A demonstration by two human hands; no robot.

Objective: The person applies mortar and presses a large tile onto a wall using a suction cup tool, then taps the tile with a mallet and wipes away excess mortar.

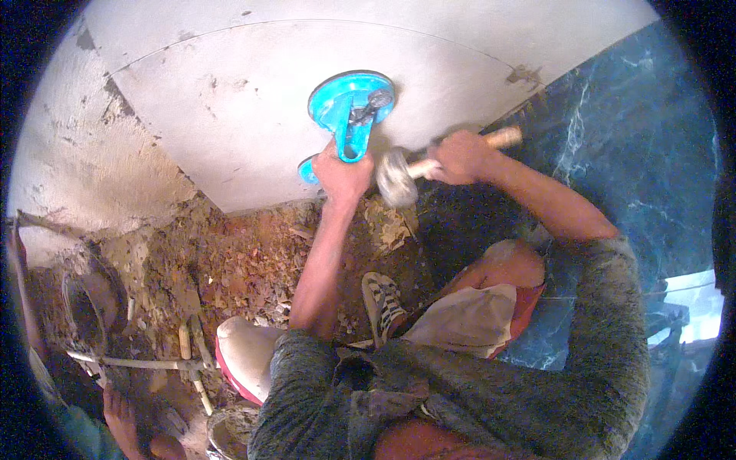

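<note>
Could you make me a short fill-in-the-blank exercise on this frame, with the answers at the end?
1. The left hand grips a round-cupped plastic suction lifter coloured ____.
2. The right hand holds a pale-headed mallet by its wooden ____.
3. In the picture, the glossy dark-blue marbled surface lies to the ____ of the large white panel.
Missing words: blue; handle; right.

bright blue suction lifter (341, 119) with round pads, gripped by its handle and set against a pale, whitish panel (253, 115); upper pad in plain view, dark grey smudge over its lever, lower pad mostly covered. panel flat and broad, marked with scattered dark stains, bordered above by a thin seam. mallet (396, 178) with a blurred, whitish head and light wooden handle, held slantwise to the lower right of the lifter, head leftmost; contact with the panel unclear.
</note>
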